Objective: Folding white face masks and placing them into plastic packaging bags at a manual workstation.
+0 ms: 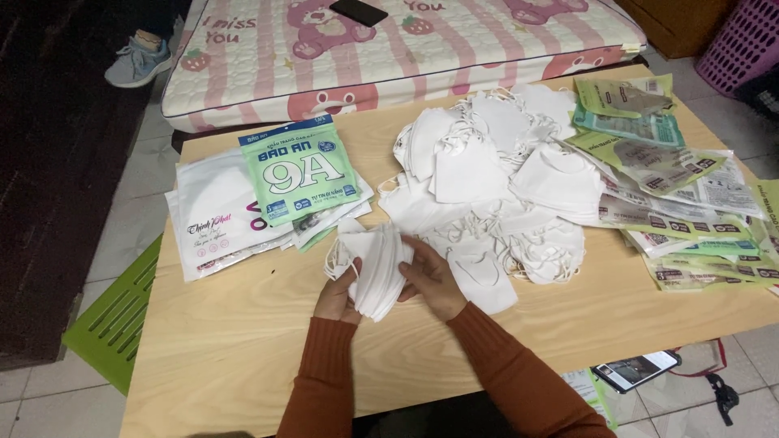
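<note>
Both my hands hold a stack of folded white face masks [379, 264] just above the light wooden table [243, 349]. My left hand [339, 296] grips the stack's lower left side, and my right hand [432, 280] presses its right side. Ear loops hang off the stack's left edge. A big loose heap of white masks [495, 174] lies right behind my hands. A green printed packet [299, 169] rests on a pile of white packets [215, 215] to the left. I wear rust-orange sleeves.
Several green and clear empty packets [673, 186] spread over the table's right end. A pink bear-print mattress [389, 49] with a black phone [358, 11] lies behind. Another phone [637, 370] sits on the floor, a green crate [114, 320] at left, a person's shoe [138, 61] far left.
</note>
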